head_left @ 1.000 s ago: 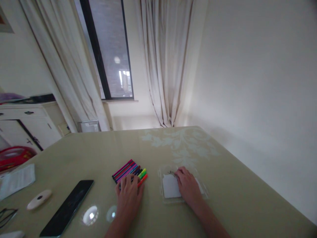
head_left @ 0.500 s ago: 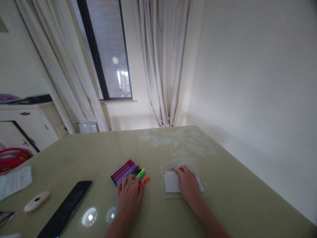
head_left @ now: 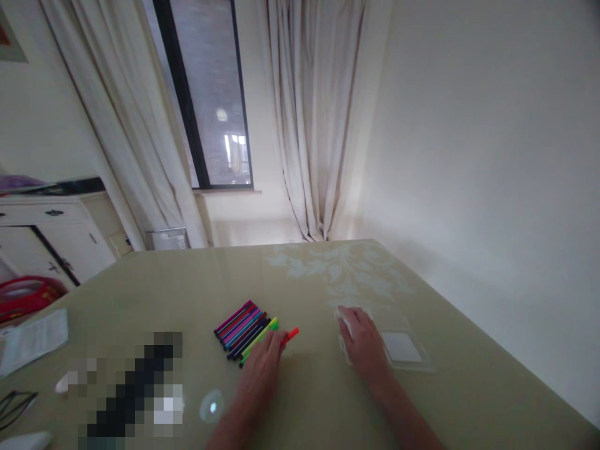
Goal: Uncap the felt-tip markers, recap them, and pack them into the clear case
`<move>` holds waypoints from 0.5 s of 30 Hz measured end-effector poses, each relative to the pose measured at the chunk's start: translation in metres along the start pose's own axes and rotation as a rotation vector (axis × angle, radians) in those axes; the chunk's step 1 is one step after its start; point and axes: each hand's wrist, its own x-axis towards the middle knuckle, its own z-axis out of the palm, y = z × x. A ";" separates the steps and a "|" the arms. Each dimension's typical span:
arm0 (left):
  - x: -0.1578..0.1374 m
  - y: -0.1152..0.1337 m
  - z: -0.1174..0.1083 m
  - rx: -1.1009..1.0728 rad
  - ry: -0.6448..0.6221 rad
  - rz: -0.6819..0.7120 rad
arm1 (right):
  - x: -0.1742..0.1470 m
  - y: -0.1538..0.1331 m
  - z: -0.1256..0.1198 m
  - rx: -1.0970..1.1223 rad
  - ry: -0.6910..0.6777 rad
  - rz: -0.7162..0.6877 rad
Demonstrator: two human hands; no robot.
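My left hand (head_left: 260,369) is closed on an orange felt-tip pen (head_left: 291,335), whose bright cap sticks out past the fingers. Beside it lies a slanted row of coloured felt-tip pens (head_left: 244,327), from pink through purple and blue to yellow and green; my fingers hide part of the green end. My right hand (head_left: 364,345) is closed over the left part of a flat clear plastic case (head_left: 424,362), fingers bent at its edge. A white sheet or card (head_left: 402,347) shows through the case to the right of that hand.
A long dark object (head_left: 135,381), pixelated, lies at front left. Near it are a small whitish item (head_left: 63,382), glasses (head_left: 16,406) and a pale face mask or cloth (head_left: 35,340). A red basket-like object (head_left: 30,297) stands at the left edge. A wall (head_left: 492,219) borders the right side.
The plastic case has shifted right, and my right hand now lies over its left part rather than its middle. My left hand and the orange pen have moved right, away from the row.
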 end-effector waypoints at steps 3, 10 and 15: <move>-0.006 0.016 -0.004 -0.046 -0.050 0.116 | -0.010 -0.036 0.009 0.305 -0.172 -0.307; -0.006 0.036 -0.008 -0.036 -0.145 0.147 | -0.016 -0.046 0.008 0.434 -0.367 -0.391; -0.002 0.026 -0.012 0.047 -0.220 -0.051 | -0.002 -0.008 -0.004 0.462 -0.255 -0.247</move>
